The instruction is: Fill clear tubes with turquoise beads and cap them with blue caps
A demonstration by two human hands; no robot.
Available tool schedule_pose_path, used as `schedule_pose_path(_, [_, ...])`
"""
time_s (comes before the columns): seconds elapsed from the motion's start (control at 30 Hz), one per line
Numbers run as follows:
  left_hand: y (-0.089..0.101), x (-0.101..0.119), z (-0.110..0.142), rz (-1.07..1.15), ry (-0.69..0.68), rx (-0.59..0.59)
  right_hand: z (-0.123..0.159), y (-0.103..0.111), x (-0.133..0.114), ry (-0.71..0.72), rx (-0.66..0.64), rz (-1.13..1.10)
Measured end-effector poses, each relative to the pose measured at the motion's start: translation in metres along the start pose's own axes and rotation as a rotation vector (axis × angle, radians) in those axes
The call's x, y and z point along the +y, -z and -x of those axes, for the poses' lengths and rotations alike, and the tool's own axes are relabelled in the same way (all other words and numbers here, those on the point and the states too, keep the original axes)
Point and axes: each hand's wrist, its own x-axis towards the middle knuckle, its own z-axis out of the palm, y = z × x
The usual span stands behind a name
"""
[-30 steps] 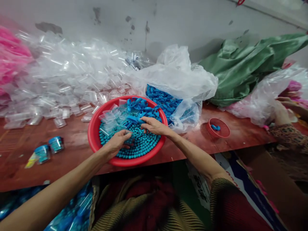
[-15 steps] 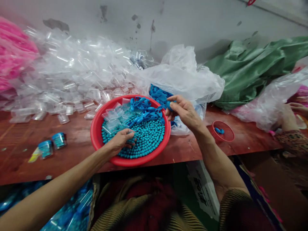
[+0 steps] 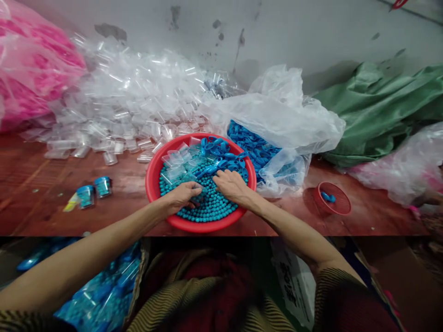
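Observation:
A red plastic basin (image 3: 149,184) holds turquoise beads (image 3: 221,210), several clear plastic containers (image 3: 175,159) and blue caps (image 3: 216,146). Inside its left front part, my left hand (image 3: 183,196) is closed around a small clear container (image 3: 198,192), mostly covered by the fingers. My right hand (image 3: 231,185) reaches over the basin's right rim, low over the beads. Its fingers are curled together just right of that container, and whatever they grip is hidden.
Clear containers (image 3: 128,101) are heaped along the wall. A plastic bag (image 3: 277,120) of blue caps lies behind the basin. Filled containers (image 3: 103,186) stand at left; a small red basket (image 3: 334,198) holds blue pieces at right. A green sack (image 3: 377,115) lies at far right.
My right hand has moved left and down from beside the bag, where it held a blue piece, into the basin near my left hand. The view has shifted left.

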Motion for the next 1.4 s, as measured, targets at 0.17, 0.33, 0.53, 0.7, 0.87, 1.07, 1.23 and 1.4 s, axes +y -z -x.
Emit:
schedule_pose_path(0.17, [0.004,-0.002,-0.002,0.110,-0.031,-0.118,-0.016,-0.022,0.003,-0.065,-0.014,-0.063])
schedule_pose_path(0.33, [0.003,-0.005,-0.005,0.112,-0.125,-0.090,-0.017,-0.029,0.013,-0.102,0.050,-0.203])
schedule_pose_path(0.53, [-0.001,-0.004,-0.001,0.035,-0.205,-0.058,-0.007,-0.024,0.004,-0.011,0.265,-0.956])
schedule_pose_path(0.7, [-0.004,-0.005,0.001,-0.065,-0.362,-0.031,0.002,-0.024,-0.009,0.004,0.227,-1.222])
schedule_pose_path(0.87, [-0.005,-0.008,0.001,-0.058,-0.412,-0.067,0.006,-0.021,-0.008,0.032,0.193,-1.310])
schedule_pose_path(1.07, [-0.007,-0.008,0.004,-0.002,-0.411,-0.033,0.007,-0.023,-0.008,0.005,0.176,-1.343])
schedule_pose_path(1.23, [-0.006,-0.007,0.006,0.032,-0.414,-0.038,0.012,-0.018,-0.011,-0.008,0.449,-1.047])
schedule_pose_path(1.4, [-0.003,-0.009,0.003,0.052,-0.389,-0.067,0.014,-0.019,-0.012,0.009,0.518,-0.954])
